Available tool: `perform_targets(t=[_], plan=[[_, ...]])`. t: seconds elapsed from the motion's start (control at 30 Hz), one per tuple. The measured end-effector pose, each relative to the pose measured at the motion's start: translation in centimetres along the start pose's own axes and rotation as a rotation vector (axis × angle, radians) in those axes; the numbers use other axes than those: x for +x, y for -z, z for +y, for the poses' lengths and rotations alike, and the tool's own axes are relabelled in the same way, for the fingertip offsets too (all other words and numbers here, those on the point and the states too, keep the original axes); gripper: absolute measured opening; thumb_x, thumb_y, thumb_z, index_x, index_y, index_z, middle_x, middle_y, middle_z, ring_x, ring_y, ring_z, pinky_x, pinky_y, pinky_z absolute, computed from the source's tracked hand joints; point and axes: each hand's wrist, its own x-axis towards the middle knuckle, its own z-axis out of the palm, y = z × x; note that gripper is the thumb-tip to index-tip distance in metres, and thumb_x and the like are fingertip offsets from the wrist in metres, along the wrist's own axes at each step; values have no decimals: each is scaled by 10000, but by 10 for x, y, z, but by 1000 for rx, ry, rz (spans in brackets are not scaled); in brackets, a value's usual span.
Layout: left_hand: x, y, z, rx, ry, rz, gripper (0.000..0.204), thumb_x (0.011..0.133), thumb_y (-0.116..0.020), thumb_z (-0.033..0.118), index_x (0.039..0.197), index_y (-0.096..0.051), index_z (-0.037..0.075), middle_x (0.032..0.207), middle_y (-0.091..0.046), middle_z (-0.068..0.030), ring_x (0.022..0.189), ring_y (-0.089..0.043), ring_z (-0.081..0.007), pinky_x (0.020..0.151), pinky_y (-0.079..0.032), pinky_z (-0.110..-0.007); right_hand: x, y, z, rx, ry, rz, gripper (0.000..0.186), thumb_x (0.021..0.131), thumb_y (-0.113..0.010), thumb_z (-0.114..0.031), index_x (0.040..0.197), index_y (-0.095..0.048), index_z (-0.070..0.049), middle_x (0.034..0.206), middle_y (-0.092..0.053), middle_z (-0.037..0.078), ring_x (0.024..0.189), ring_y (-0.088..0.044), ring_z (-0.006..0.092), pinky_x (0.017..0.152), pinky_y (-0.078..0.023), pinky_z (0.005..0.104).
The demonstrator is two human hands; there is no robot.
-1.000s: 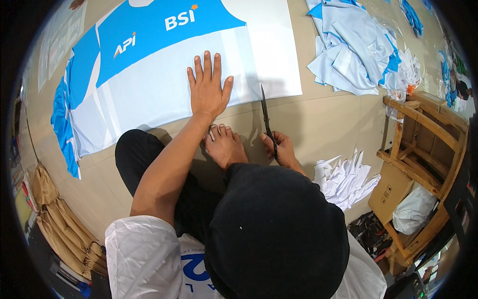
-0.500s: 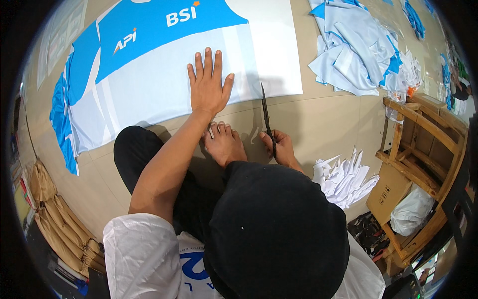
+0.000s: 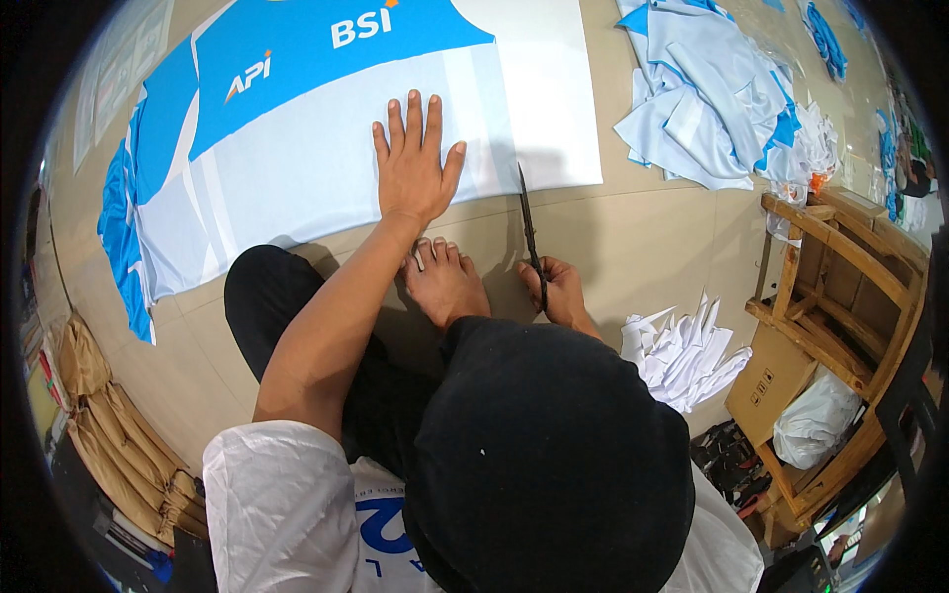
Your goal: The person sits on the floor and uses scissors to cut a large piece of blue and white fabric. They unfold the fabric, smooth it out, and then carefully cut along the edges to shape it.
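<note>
Jersey panel (image 3: 306,148) shifts slightly up-frame, L grip (image 3: 415,181) spread flat on it; R grip (image 3: 565,294) pinches scissors (image 3: 530,233), ctr-right.

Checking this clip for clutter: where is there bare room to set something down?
Bare floor lies right of the scissors, bordered by the fabric pile, wooden frame and white scraps. Another patch lies between the black-clad knee and brown bundles. It's crowded around the frame, with a cardboard box and white bag.

smooth cloth panel (image 3: 297,168), matt metal scissors (image 3: 528,217), wooden frame (image 3: 813,339), glossy plastic bag (image 3: 816,420).
</note>
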Motion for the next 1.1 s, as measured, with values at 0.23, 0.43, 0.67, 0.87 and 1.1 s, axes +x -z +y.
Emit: perform_targets(t=[0.23,0.43,0.67,0.87,1.1], plan=[[0,1,1,6,3,-10,744,1124,-365,538,1729,-256,119,1786,-206,-203,1654,-118,-451,1323,-66,-643,-2,2,-2,-15,-5,-6,349,981,-791,-310,783,-665,-52,596,-562,-17,487,-489,75,453,-371,273],[0,0,0,11,3,-5,745,1125,-363,538,1731,-248,122,1787,-201,-202,1656,-108,-448,1326,-61,-639,0,2,-9,-11,-41,-11,343,973,-790,-318,788,-665,-58,595,-561,-20,488,-492,73,454,-364,270],[0,-1,-1,15,2,-4,744,1126,-365,536,1731,-245,121,1787,-203,-202,1656,-109,-450,1326,-58,-638,10,-2,-18,0,-47,-12,339,965,-795,-334,804,-671,-63,600,-568,-17,488,-500,77,452,-363,272],[0,0,0,4,3,0,740,1125,-364,537,1731,-251,128,1787,-209,-197,1653,-123,-449,1324,-67,-638,14,-5,-24,7,-46,-2,346,964,-801,-333,796,-669,-61,598,-571,-16,483,-500,78,449,-365,272],[0,-1,-1,-1,5,1,739,1126,-359,545,1732,-250,136,1790,-204,-190,1654,-122,-445,1324,-66,-637,14,-6,-23,31,-41,-2,326,968,-807,-284,775,-662,-65,598,-582,-12,485,-511,71,446,-383,268]])
